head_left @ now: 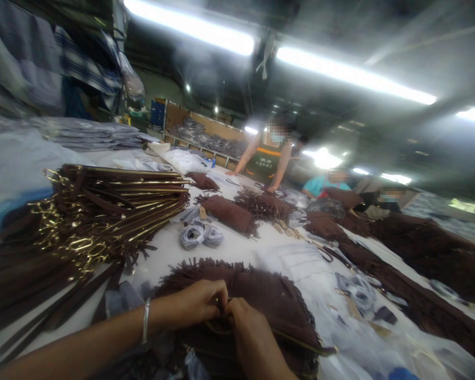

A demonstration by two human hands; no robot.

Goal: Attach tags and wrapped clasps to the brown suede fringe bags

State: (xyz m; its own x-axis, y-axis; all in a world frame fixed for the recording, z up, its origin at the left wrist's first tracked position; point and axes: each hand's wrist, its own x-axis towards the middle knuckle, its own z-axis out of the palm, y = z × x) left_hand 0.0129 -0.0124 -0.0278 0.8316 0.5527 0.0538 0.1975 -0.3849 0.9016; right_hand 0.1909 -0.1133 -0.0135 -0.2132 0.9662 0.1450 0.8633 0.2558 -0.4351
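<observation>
A brown fringed suede bag (269, 295) lies on the white table right in front of me. My left hand (198, 302) and my right hand (247, 332) meet at its top edge, both closed in a pinch on the bag near its gold zipper line. What sits between the fingertips is too small to make out. A silver bangle (145, 321) circles my left wrist.
A tall stack of brown bags with gold chains (91, 211) fills the left. More fringed bags (231, 212), plastic wrappers (201, 235) and paper tags lie across the table (241, 248). A person in a green apron (267, 161) and others work at the far end.
</observation>
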